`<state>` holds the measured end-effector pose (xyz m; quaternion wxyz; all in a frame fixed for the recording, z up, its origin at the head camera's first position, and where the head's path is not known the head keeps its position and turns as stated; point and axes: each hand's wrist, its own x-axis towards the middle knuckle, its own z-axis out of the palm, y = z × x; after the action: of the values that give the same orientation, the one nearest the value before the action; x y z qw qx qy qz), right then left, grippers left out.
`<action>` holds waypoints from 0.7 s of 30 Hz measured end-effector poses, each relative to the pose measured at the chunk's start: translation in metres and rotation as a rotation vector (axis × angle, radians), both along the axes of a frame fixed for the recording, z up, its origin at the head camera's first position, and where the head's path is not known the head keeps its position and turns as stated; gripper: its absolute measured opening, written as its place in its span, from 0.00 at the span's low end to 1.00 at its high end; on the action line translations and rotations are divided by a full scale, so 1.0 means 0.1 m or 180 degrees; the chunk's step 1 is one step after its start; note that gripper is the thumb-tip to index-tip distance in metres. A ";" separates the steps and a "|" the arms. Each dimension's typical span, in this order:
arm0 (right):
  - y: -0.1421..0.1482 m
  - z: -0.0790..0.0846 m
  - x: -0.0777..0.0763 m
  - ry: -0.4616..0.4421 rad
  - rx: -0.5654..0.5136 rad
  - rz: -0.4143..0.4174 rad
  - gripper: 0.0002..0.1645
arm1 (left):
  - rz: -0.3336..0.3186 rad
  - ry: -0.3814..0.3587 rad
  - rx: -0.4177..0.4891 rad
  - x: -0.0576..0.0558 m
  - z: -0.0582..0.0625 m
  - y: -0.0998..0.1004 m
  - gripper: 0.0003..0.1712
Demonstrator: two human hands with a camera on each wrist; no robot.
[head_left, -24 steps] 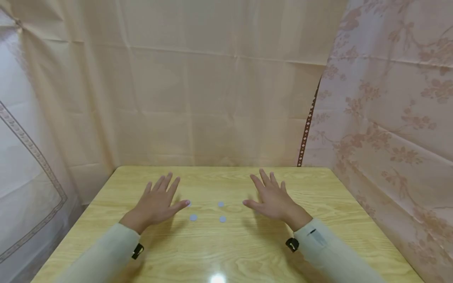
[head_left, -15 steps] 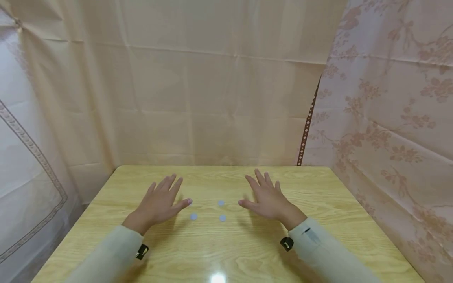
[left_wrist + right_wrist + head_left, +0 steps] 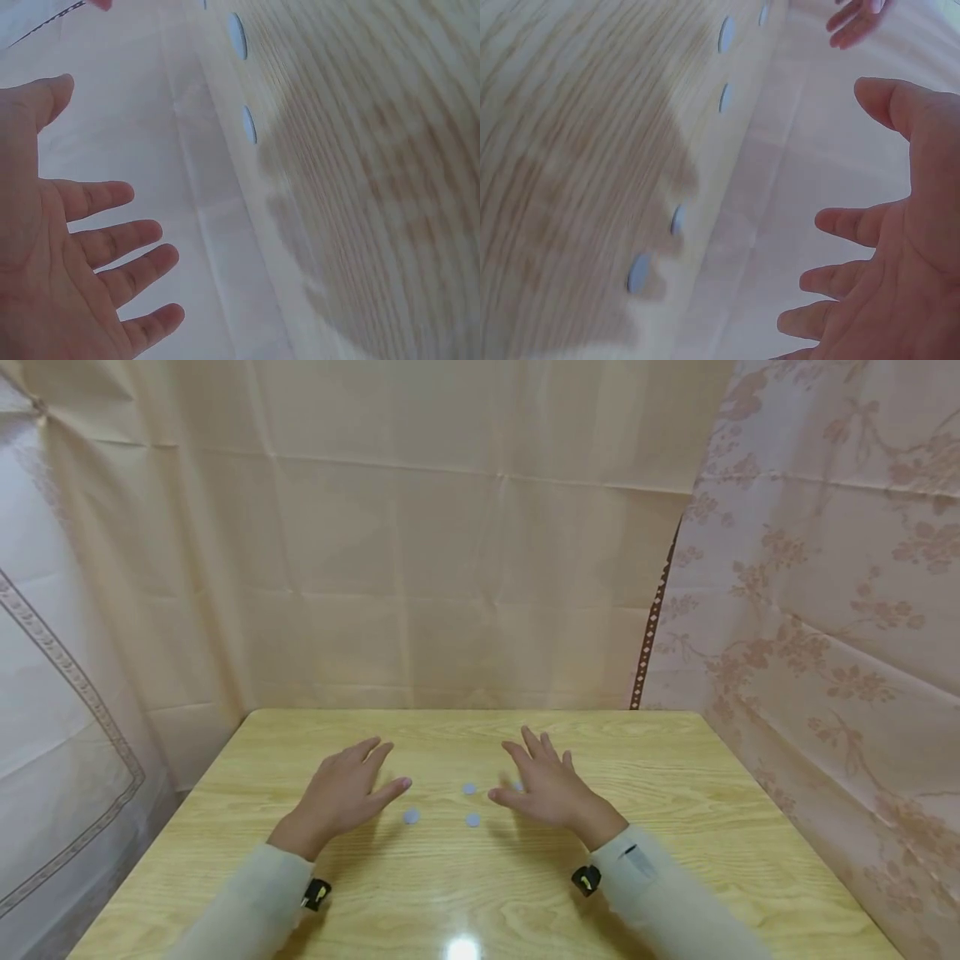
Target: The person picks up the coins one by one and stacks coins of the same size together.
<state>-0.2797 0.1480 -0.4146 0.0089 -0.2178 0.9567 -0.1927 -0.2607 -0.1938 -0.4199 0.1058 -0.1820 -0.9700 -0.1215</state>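
Note:
In the head view my left hand hovers above the wooden table, fingers loosely spread and bent a little, nothing held. Its thumb tip is nearest a small pale round disc. On the other side my right hand hangs over the table with fingers spread, also holding nothing. Two more discs lie between the hands, a far one and a near one. Behind the right thumb, another disc is partly covered. Below the right hand, the right wrist view shows a disc lying in shadow.
The light wood table has rounded far corners. A beige cloth hangs behind it, and a flowered cloth lines the right side. Whitish cloth hangs at the left. Black devices sit at both wrists.
Both hands have drifted inward, the right one farther, to the left. The left fingers bend more than before. A disc now shows behind the right thumb, and the one by the left thumb is covered.

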 end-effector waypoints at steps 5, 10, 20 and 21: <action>-0.08 -0.02 -0.02 -0.0009 -0.0131 0.0018 0.52 | -0.0002 0.0006 0.0059 -0.01 -0.02 0.01 0.47; -0.17 -0.06 -0.03 -0.0097 -0.0210 0.0066 0.47 | 0.0025 -0.0047 0.0129 0.00 -0.04 0.02 0.44; -0.37 -0.07 -0.02 -0.0101 -0.0377 0.0352 0.39 | 0.0054 -0.0186 0.0242 -0.02 -0.10 0.05 0.37; -0.40 -0.07 -0.03 -0.0086 -0.0393 0.0388 0.38 | 0.0060 -0.0201 0.0253 -0.02 -0.10 0.05 0.36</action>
<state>-0.2824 0.1084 -0.4214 0.0201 -0.2732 0.9278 -0.2533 -0.2630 -0.1888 -0.4300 0.0834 -0.1647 -0.9689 -0.1647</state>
